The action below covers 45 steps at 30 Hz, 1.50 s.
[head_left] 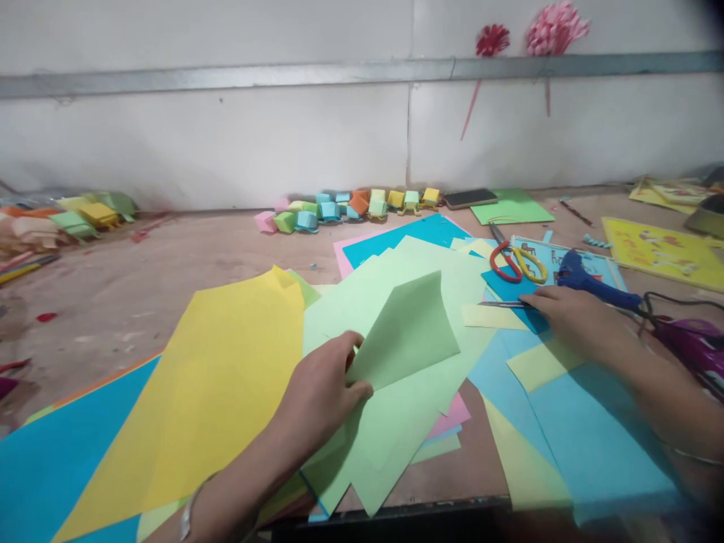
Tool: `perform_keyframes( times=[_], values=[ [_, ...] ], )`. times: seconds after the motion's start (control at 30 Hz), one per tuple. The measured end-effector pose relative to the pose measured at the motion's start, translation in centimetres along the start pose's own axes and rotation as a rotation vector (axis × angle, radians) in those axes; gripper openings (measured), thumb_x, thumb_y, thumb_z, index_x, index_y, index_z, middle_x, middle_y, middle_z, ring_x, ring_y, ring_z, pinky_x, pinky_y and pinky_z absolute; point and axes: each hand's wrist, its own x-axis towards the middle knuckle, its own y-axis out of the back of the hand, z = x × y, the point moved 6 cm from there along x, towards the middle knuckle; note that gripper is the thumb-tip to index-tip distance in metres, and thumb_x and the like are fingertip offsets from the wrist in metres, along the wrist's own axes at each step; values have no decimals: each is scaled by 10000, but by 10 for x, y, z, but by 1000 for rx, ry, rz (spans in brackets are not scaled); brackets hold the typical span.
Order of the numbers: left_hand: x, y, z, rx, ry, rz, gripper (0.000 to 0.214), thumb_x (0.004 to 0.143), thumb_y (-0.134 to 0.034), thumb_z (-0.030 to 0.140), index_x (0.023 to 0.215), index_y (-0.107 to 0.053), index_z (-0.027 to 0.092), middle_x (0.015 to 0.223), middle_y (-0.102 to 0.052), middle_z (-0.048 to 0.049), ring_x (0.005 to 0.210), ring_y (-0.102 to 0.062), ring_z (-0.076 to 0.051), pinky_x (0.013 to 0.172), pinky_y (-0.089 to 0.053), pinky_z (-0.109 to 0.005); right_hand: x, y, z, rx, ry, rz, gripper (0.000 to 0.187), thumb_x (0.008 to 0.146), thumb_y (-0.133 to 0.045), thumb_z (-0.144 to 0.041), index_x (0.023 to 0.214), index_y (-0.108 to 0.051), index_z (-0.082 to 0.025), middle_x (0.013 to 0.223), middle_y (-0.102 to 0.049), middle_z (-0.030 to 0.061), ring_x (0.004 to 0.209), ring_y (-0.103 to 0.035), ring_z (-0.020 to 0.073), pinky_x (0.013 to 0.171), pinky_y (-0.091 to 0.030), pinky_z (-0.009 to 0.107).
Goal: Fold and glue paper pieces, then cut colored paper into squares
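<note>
My left hand (322,385) pinches the corner of a folded light green paper (412,332), raised above larger light green sheets (390,437). To the right, my right hand (582,320) is closed on a thin, pointed metal tool (501,305); its kind is hard to make out. The tool's tip lies over a pale yellow paper strip (492,317) and dark blue paper. Just beyond my right hand are scissors (517,264) with one red and one yellow handle. A blue glue gun (593,280) lies beside them.
Large yellow (226,392) and blue sheets (73,467) cover the left side. Light blue paper (599,430) lies front right. Small folded paper figures (354,205) line the wall, near a phone (470,198). A black cord (679,302) runs along the right. Paper flowers (557,30) hang above.
</note>
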Motion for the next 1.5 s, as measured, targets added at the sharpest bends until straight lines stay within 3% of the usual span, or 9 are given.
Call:
perform_keyframes(
  times=[0.13,0.4,0.77,0.83,0.9,1.0,1.07,1.23,1.5],
  values=[
    [0,-3,1,-8,-61,-18,188,749,-622,167,647,-466,197,715,-541,12,719,-529,-184,614,-343,-279,2,4,-8,-19,-5,-33,367,763,-463,12,976,-714,-150,893,-695,141,772,-628,267,579,-403,325],
    [-2,-7,-2,-59,-19,-127,64,779,-544,195,720,-524,209,717,-608,8,717,-569,-197,600,-336,-274,-15,45,-47,-26,55,143,360,884,-402,-50,1067,-698,-145,988,-694,137,849,-628,269,650,-458,341],
    [-1,-4,1,-14,-43,-107,89,782,-542,198,696,-527,210,663,-622,8,654,-594,-200,555,-360,-264,-20,32,-80,59,218,120,413,890,-360,-17,1123,-684,-122,944,-685,128,795,-624,242,635,-463,329],
    [-1,-5,-2,0,-17,-91,35,786,-568,201,819,-579,206,696,-644,-4,664,-615,-217,556,-400,-281,-18,33,-84,82,253,113,458,866,-363,18,1165,-669,-145,905,-676,103,751,-610,213,618,-444,303],
    [-2,-2,-4,0,-21,-18,381,768,-634,203,1143,-568,176,840,-692,-47,755,-654,-251,606,-478,-326,-16,34,-85,105,281,97,505,851,-368,40,1208,-652,-176,881,-666,83,722,-595,191,605,-421,283],
    [-4,11,4,41,-182,233,864,730,-748,249,1463,-307,127,1236,-622,-181,1116,-604,-343,874,-524,-469,-15,32,-85,104,303,87,505,861,-372,36,1205,-658,-197,874,-661,82,722,-586,187,601,-394,276],
    [-2,16,21,102,-384,340,789,784,-733,290,1456,-350,137,1414,-499,-203,1327,-448,-371,1040,-436,-526,-15,29,-85,80,311,81,497,869,-373,27,1209,-657,-199,877,-658,88,726,-578,192,607,-383,282],
    [23,-13,65,127,-968,55,396,985,-495,300,1376,-513,244,1541,-413,-57,1479,-244,-233,1179,-299,-421,-16,29,-88,35,307,94,484,884,-357,11,1195,-654,-210,865,-637,78,719,-551,191,635,-365,292],
    [44,-41,60,129,-919,-123,488,1025,-329,466,1476,-386,289,1595,-271,-2,1494,-179,-234,1215,-137,-486,-31,47,-94,110,335,60,438,944,-378,-69,1289,-593,-231,888,-630,72,732,-557,189,668,-392,309]
  ],
)
